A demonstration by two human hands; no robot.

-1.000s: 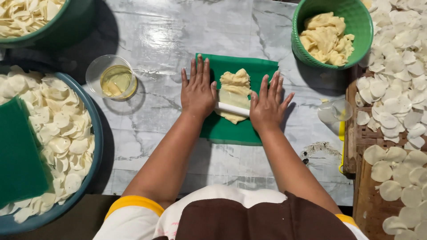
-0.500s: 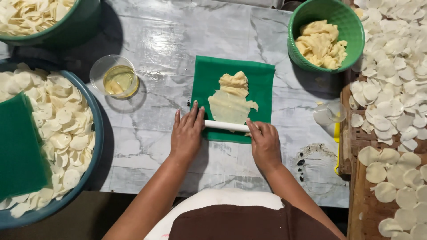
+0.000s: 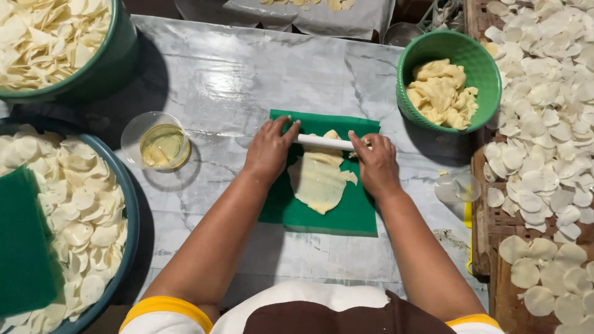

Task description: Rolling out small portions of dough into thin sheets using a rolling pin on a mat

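Head view, straight down on a marble table point(image 3: 247, 80). Left hand point(image 3: 267, 150) and right hand point(image 3: 376, 164) both palm-down on a thin white roller point(image 3: 325, 143), fingers flat over its ends, pressing rather than clenched around it. Roller across the far part of a pale dough sheet point(image 3: 320, 181), flattened on a green mat point(image 3: 346, 213) mid-table. Small clear cup of yellowish oil point(image 3: 162, 145) left of the mat. Green bowl of dough lumps point(image 3: 440, 93) at far right. Large basin of thin white discs point(image 3: 74, 204) at left, green pad point(image 3: 21, 241) lying on them. More discs spread on a woven tray point(image 3: 489, 222) at right.
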